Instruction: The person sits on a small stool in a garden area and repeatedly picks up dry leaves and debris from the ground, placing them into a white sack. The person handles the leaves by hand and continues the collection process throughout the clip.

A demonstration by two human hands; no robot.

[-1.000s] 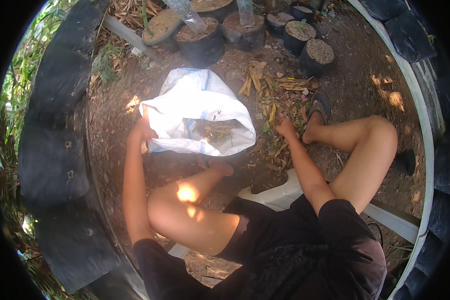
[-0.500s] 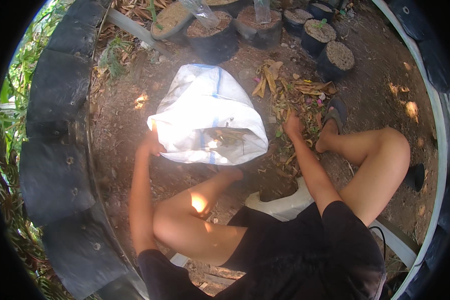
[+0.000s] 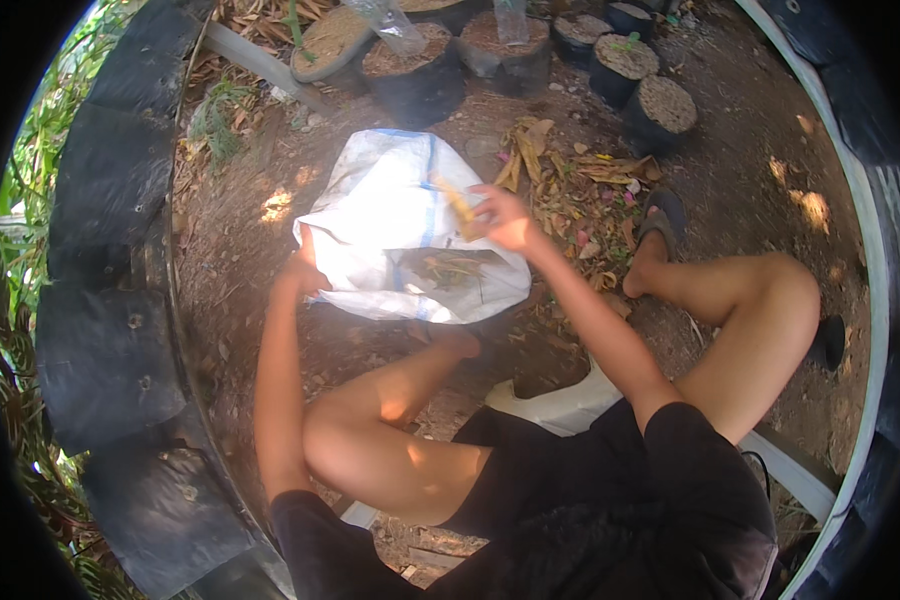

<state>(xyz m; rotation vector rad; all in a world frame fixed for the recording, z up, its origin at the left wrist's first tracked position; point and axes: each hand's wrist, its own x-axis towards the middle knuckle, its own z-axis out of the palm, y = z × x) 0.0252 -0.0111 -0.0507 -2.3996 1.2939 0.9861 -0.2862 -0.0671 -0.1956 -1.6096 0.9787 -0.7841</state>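
Note:
A white woven sack (image 3: pixel 370 215) with blue stripes lies on the soil in front of me, its mouth toward me and some dry leaves (image 3: pixel 450 268) showing inside. My left hand (image 3: pixel 305 272) grips the sack's rim at its left corner. Over the right side of the sack, my right hand (image 3: pixel 503 218) holds a yellowish dry leaf (image 3: pixel 458 207), slightly smeared by motion. To the right of the sack, a pile of dry leaves (image 3: pixel 590 215) with a few pink petals lies beside my foot.
Black pots of soil (image 3: pixel 413 75) stand along the far side, two with clear plastic bottles set in them. Smaller pots (image 3: pixel 662 110) stand at the far right. A wall of black sheeting (image 3: pixel 120 240) curves along the left. Beneath me is a pale seat (image 3: pixel 560 405).
My right hand has risen from the leaf pile and moved left over the sack, carrying a dry leaf. My left hand stays on the sack's rim.

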